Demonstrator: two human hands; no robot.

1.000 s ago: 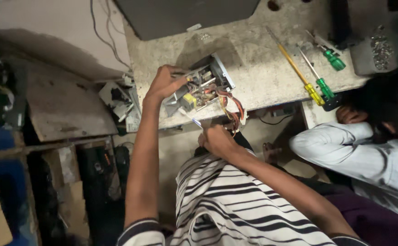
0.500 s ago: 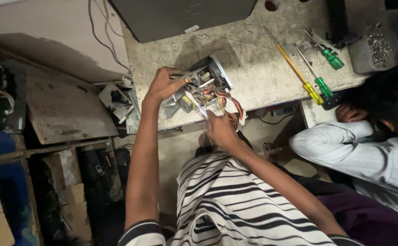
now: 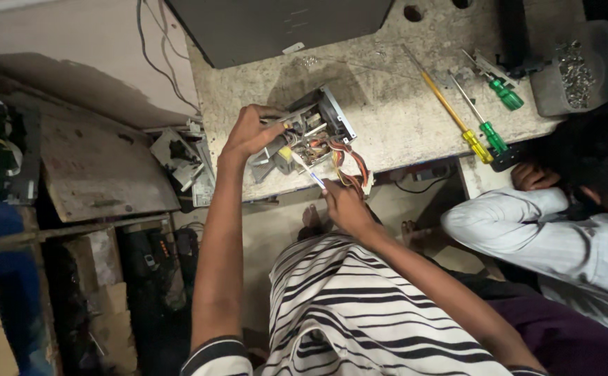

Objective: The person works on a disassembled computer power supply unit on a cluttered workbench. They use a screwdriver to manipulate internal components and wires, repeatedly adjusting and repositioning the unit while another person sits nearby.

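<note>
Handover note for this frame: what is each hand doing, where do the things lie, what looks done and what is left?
Left hand: grips the open metal unit at the workbench edge, steadying it.
Right hand: holds a thin blue-handled tool, tip inside the unit near the coloured wires.
Nearby: yellow-handled screwdriver, two green-handled screwdrivers, tub of screws. Another person's sleeve is on the right.
Done: casing is open, insides exposed.
Left: work inside goes on; the unit is not closed.
</note>
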